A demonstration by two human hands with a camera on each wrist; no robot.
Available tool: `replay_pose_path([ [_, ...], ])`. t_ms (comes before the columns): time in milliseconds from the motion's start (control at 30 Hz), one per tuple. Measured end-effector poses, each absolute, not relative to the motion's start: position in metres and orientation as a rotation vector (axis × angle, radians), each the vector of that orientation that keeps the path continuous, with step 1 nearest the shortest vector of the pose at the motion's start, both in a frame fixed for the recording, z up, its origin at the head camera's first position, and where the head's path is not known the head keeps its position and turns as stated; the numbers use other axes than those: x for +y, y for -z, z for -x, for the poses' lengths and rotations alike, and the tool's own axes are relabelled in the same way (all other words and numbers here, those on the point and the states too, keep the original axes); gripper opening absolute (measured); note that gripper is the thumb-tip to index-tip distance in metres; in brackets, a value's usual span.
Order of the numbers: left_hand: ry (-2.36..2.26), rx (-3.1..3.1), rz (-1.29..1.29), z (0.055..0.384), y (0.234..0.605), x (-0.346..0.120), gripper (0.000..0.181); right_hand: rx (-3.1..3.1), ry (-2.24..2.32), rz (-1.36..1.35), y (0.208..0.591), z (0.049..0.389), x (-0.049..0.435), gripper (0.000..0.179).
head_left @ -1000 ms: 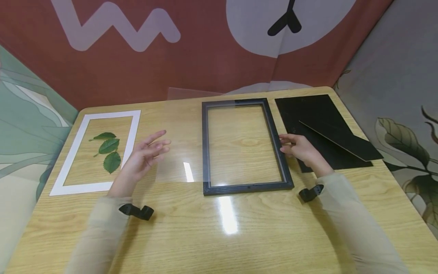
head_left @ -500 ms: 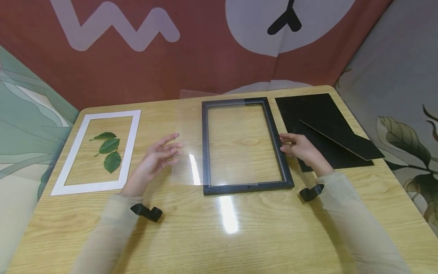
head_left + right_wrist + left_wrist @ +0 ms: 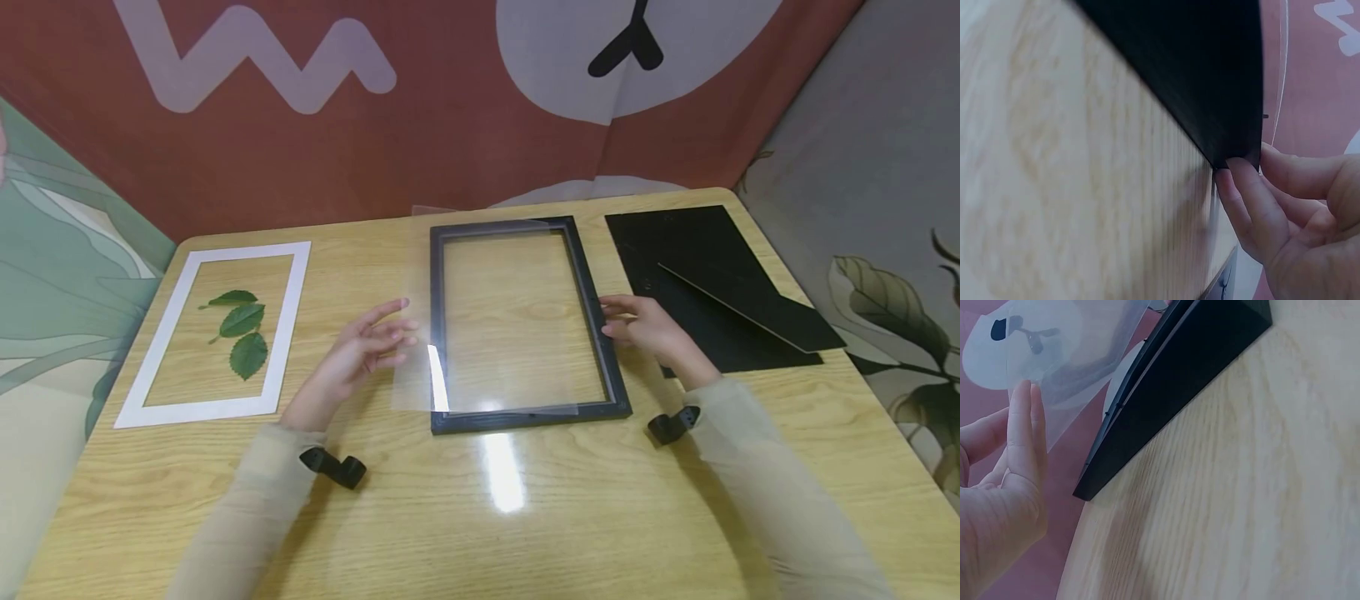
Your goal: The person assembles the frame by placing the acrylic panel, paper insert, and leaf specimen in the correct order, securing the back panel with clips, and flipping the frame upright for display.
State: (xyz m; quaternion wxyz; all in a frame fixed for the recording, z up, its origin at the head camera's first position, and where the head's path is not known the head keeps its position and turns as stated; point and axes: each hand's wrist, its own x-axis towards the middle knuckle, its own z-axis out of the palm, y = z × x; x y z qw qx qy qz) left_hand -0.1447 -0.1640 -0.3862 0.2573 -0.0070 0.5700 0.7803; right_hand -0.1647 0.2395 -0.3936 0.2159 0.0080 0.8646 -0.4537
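My left hand (image 3: 360, 354) pinches the left edge of a clear sheet (image 3: 437, 379) between thumb and fingers. In the left wrist view the sheet (image 3: 1066, 378) is tilted and raised above the frame's near corner. It overlaps most of a black picture frame (image 3: 609, 367) in the head view. The frame lies flat on the table, its opening showing wood. On its right side bar, my right hand (image 3: 648, 329) grips the frame; in the right wrist view the thumb is at the top edge and fingers (image 3: 1260, 200) are against the outer side.
To the left lies a white mat (image 3: 138, 367) with several green leaves (image 3: 242, 320) within its opening. A black backing board (image 3: 675, 233) with a raised stand flap (image 3: 780, 317) lies at the right. Behind the wooden table (image 3: 450, 517) hangs a red printed cloth (image 3: 450, 142).
My left hand has carried the clear sheet rightward, farther over the frame. The frame has shifted slightly left along with my right hand.
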Motion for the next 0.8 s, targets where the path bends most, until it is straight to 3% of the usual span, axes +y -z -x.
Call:
replay_pose_path([
  [800,-2.094,1.550,0.043,0.146,0.396,-0.155,0.060,2.354,1.331,-0.039,0.396,0.166,0.226,0.055],
])
